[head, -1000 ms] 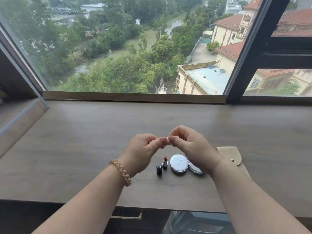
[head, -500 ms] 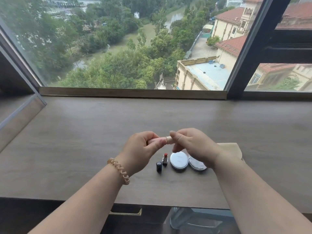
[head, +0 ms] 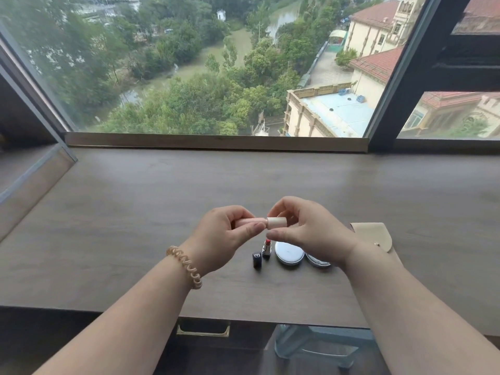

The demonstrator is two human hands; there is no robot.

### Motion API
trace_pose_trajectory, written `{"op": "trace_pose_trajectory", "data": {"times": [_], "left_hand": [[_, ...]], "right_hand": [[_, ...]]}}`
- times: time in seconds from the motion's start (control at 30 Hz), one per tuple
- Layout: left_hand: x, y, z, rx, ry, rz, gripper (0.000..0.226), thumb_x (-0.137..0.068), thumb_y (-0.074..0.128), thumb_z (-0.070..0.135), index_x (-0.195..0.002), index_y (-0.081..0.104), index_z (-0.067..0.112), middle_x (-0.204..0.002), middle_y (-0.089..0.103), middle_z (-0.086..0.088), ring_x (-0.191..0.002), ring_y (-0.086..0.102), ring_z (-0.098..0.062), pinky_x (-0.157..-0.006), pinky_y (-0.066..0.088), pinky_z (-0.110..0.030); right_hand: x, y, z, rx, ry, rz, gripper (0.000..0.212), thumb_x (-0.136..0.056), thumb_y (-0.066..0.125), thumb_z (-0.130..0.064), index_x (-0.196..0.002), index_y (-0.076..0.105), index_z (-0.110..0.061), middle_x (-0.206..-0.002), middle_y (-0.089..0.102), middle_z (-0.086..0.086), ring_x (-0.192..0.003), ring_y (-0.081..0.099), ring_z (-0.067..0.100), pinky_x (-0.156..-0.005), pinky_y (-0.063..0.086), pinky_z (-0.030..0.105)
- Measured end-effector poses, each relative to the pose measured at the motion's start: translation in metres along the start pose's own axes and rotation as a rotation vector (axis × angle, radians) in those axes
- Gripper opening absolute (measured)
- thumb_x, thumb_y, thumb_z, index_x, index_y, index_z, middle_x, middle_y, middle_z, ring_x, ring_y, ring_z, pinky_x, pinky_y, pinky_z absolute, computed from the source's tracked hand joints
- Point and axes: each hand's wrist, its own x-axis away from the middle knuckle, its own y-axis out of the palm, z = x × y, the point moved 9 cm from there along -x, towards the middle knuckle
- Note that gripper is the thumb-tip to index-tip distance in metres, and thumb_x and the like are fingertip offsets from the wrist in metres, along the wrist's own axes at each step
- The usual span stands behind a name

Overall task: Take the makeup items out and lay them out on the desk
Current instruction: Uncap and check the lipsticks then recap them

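Note:
A pale pink tube (head: pixel 250 222) lies level between both hands above the desk (head: pixel 135 217). My left hand (head: pixel 224 240) grips its body. My right hand (head: pixel 308 231) pinches its beige cap (head: pixel 276 222), which sits at the tube's right end. Below them on the desk stand an open red lipstick (head: pixel 266 248) and its dark cap (head: pixel 257 259). Right of those lie a round white compact (head: pixel 288 254) and a second round case (head: pixel 318 260), partly hidden by my right wrist. A beige pouch (head: pixel 372 235) lies flat at the right.
A large window with a dark frame post (head: pixel 389 90) rises behind the desk. A side ledge (head: pixel 29 169) borders the left. Under the front edge are a brass drawer handle (head: pixel 203 331) and a pale blue stool (head: pixel 319 347).
The hands were closed tight round the tube a second ago. They have drawn slightly apart and turned, so the pink body and beige cap show between the fingers.

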Motion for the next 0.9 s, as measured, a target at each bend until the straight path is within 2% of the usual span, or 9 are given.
{"op": "trace_pose_trajectory", "data": {"times": [0.13, 0.23, 0.33, 0.47, 0.57, 0.63, 0.73, 0.83, 0.9], "left_hand": [[0.000, -0.002, 0.001, 0.035, -0.009, 0.016, 0.017, -0.082, 0.069, 0.031, -0.080, 0.069, 0.014, -0.054, 0.055, 0.015, -0.050, 0.046, 0.003, -0.051, 0.037, -0.012], [-0.001, -0.003, 0.001, -0.008, -0.019, 0.009, 0.032, -0.082, 0.065, 0.042, -0.076, 0.068, 0.011, -0.050, 0.041, 0.012, -0.044, 0.036, -0.002, -0.045, 0.030, -0.015], [0.000, -0.004, 0.000, -0.009, -0.035, -0.025, 0.049, -0.075, 0.054, 0.057, -0.075, 0.070, 0.011, -0.056, 0.040, -0.001, -0.047, 0.033, -0.008, -0.045, 0.028, -0.021], [0.000, -0.004, -0.003, -0.021, -0.047, -0.047, 0.047, -0.074, 0.050, 0.060, -0.073, 0.071, 0.019, -0.052, 0.042, 0.002, -0.044, 0.034, -0.006, -0.044, 0.028, -0.017], [0.000, -0.002, -0.012, -0.014, -0.081, -0.066, 0.045, -0.076, 0.049, 0.061, -0.073, 0.073, 0.023, -0.057, 0.062, -0.003, -0.050, 0.045, -0.004, -0.049, 0.034, -0.016], [0.001, -0.001, -0.017, 0.044, -0.117, -0.070, 0.043, -0.076, 0.048, 0.060, -0.077, 0.076, 0.028, -0.066, 0.068, 0.004, -0.053, 0.047, 0.000, -0.053, 0.036, -0.016], [0.002, 0.001, -0.026, 0.117, -0.155, -0.075, 0.042, -0.075, 0.048, 0.061, -0.085, 0.077, 0.033, -0.064, 0.067, 0.014, -0.057, 0.047, 0.001, -0.061, 0.038, -0.021], [0.002, 0.005, -0.033, 0.148, -0.173, -0.098, 0.037, -0.080, 0.049, 0.058, -0.085, 0.077, 0.034, -0.076, 0.073, 0.005, -0.067, 0.053, -0.003, -0.070, 0.041, -0.026], [0.003, 0.001, -0.036, 0.174, -0.193, -0.075, 0.036, -0.088, 0.049, 0.048, -0.086, 0.078, 0.028, -0.071, 0.072, 0.007, -0.062, 0.054, 0.005, -0.067, 0.040, -0.022]], "right_hand": [[-0.002, 0.005, 0.004, -0.045, 0.056, -0.043, 0.021, -0.091, 0.055, -0.037, -0.088, 0.066, -0.019, -0.078, 0.071, -0.001, -0.076, 0.064, 0.006, -0.078, 0.047, 0.026], [-0.004, 0.002, -0.006, 0.025, -0.024, 0.002, 0.007, -0.085, 0.067, -0.027, -0.086, 0.065, -0.020, -0.074, 0.067, -0.006, -0.065, 0.057, -0.001, -0.065, 0.045, 0.016], [-0.003, 0.000, -0.014, 0.028, -0.076, 0.024, 0.019, -0.077, 0.075, -0.021, -0.092, 0.063, -0.021, -0.080, 0.067, -0.005, -0.072, 0.062, 0.007, -0.067, 0.049, 0.018], [-0.006, 0.003, -0.009, 0.093, -0.029, -0.008, 0.024, -0.080, 0.069, -0.041, -0.096, 0.067, -0.024, -0.083, 0.068, -0.009, -0.082, 0.063, 0.005, -0.075, 0.050, 0.022], [-0.009, 0.006, -0.008, 0.239, -0.072, -0.003, 0.017, -0.078, 0.070, -0.042, -0.088, 0.068, -0.028, -0.082, 0.067, -0.016, -0.080, 0.056, -0.007, -0.076, 0.042, 0.026], [-0.009, 0.003, -0.013, 0.316, -0.122, 0.040, 0.014, -0.075, 0.073, -0.038, -0.085, 0.066, -0.030, -0.076, 0.060, -0.022, -0.074, 0.049, -0.015, -0.077, 0.033, 0.025], [-0.009, 0.001, -0.019, 0.402, -0.190, 0.112, 0.016, -0.071, 0.076, -0.039, -0.082, 0.066, -0.034, -0.080, 0.061, -0.020, -0.088, 0.048, -0.004, -0.089, 0.033, 0.031], [-0.011, 0.002, -0.016, 0.488, -0.235, 0.167, 0.017, -0.068, 0.077, -0.041, -0.079, 0.066, -0.035, -0.082, 0.063, -0.016, -0.096, 0.049, 0.007, -0.098, 0.023, 0.032], [-0.012, -0.001, -0.012, 0.524, -0.242, 0.212, 0.014, -0.070, 0.077, -0.037, -0.077, 0.066, -0.033, -0.079, 0.061, -0.017, -0.095, 0.049, 0.007, -0.103, 0.017, 0.034]]}}
